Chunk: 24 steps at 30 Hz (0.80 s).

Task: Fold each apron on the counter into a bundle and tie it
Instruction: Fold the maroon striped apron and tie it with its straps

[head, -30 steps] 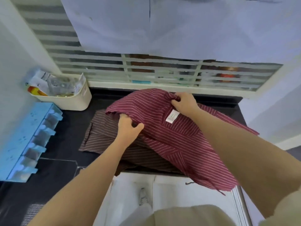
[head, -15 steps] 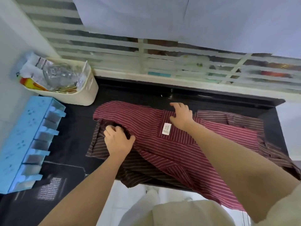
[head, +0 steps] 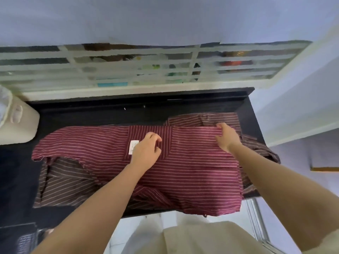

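A maroon striped apron (head: 192, 171) lies spread flat across the black counter (head: 91, 114), its front edge hanging just over the counter's rim. It covers most of a brown striped apron (head: 64, 182), which shows at the left and at the far right. My left hand (head: 146, 153) sits on the middle of the maroon apron beside its white label (head: 132, 147), fingers curled and pinching the cloth. My right hand (head: 227, 138) grips the maroon apron's far edge near its right corner.
A cream basket (head: 22, 125) stands at the counter's back left. A window with white bars (head: 146, 70) runs behind the counter. The counter ends at a white wall (head: 293, 107) on the right, with pale floor below its front edge.
The maroon apron, held up off the pile a second ago, now lies flat. My left hand moved from its left part to the label; my right hand slid along the far edge to the right.
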Available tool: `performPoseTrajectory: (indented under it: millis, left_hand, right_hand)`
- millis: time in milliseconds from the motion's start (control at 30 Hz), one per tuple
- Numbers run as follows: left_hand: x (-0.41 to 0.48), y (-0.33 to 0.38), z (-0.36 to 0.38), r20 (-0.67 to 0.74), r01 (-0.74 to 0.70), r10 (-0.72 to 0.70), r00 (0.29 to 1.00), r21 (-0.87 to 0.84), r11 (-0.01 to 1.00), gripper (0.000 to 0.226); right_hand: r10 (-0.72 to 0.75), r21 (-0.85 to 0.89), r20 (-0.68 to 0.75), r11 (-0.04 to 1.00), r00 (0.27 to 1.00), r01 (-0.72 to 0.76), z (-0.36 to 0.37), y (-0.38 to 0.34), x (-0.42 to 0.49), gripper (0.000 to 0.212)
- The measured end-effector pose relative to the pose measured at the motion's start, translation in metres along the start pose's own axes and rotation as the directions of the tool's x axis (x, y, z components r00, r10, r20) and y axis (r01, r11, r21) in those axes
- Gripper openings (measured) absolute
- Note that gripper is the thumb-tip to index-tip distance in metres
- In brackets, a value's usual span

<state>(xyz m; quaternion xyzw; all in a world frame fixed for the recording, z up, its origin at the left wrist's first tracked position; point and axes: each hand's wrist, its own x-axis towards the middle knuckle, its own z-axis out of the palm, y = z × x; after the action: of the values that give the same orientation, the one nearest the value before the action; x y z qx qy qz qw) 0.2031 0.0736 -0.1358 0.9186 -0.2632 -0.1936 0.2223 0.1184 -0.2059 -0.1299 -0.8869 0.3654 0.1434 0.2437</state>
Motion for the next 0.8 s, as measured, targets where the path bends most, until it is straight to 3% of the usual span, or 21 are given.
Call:
performPoseTrajectory:
  millis: [100,233,333,433,533,633,733,800]
  left_hand:
    - [0.027,0.022,0.010,0.038,0.036,-0.038,0.999,0.057,0.998,0.036]
    - [0.060,0.044,0.025,0.042,0.072,-0.076,0.996,0.087,0.994,0.048]
    - [0.077,0.057,0.036,0.050,0.106,-0.113,0.992,0.117,0.987,0.051]
    - [0.086,0.065,0.043,0.064,0.150,-0.160,0.985,0.137,0.979,0.051]
    - [0.091,0.067,0.045,0.047,0.183,-0.191,0.981,0.140,0.973,0.045]
    - [0.096,0.068,0.044,0.040,0.188,-0.197,0.980,0.163,0.969,0.037]
    - [0.100,0.067,0.043,0.028,0.189,-0.196,0.980,0.157,0.969,0.027]
    - [0.102,0.065,0.043,0.007,0.216,-0.218,0.976,0.123,0.969,0.023]
  right_hand:
    - [-0.008,-0.052,-0.056,0.999,0.998,0.005,-0.013,0.030,0.017,0.050]
    - [-0.062,0.094,-0.043,0.993,0.997,0.066,-0.017,0.048,0.033,0.038]
    - [0.020,0.182,-0.069,0.983,0.997,-0.007,-0.018,0.056,0.041,0.032]
    - [0.137,0.264,0.046,0.954,0.990,-0.144,-0.017,0.062,0.046,0.032]
    - [0.147,0.311,0.153,0.931,0.977,-0.189,-0.015,0.068,0.051,0.033]
    - [0.059,0.420,0.082,0.903,0.995,-0.088,-0.018,0.072,0.053,0.014]
    - [-0.080,0.548,0.003,0.834,0.997,0.065,-0.032,0.066,0.057,0.020]
    - [-0.103,0.614,0.058,0.788,0.993,0.046,-0.040,0.058,0.062,0.018]
